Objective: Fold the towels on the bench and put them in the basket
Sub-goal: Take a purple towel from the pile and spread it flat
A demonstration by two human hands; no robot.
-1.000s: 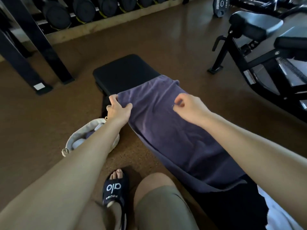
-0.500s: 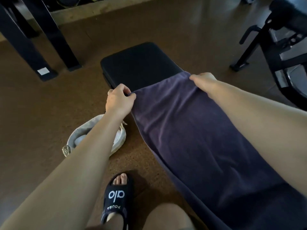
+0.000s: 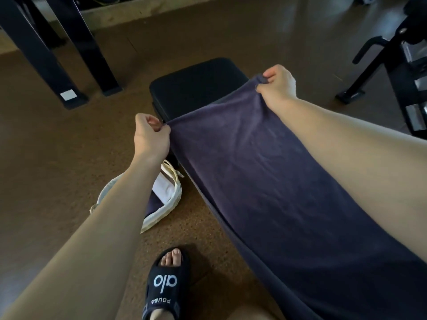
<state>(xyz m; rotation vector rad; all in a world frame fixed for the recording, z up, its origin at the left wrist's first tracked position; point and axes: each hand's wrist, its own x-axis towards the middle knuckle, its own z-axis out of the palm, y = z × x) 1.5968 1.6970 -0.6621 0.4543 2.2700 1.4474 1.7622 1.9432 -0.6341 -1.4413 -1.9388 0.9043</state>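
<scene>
Your left hand (image 3: 150, 135) and right hand (image 3: 277, 85) each pinch a far corner of the purple towel (image 3: 265, 181), spread along the worktop (image 3: 196, 86), ready to fold; the basket (image 3: 171, 202) waits left of the worktop.

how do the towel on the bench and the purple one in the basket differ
The bench towel lies spread out long over the bench; the basket towel sits tucked inside the basket on the floor, mostly hidden by the arm. The bench towel's far corners are pinched by the left hand and right hand; nothing touches the basket towel. Both look the same dark purple.
</scene>
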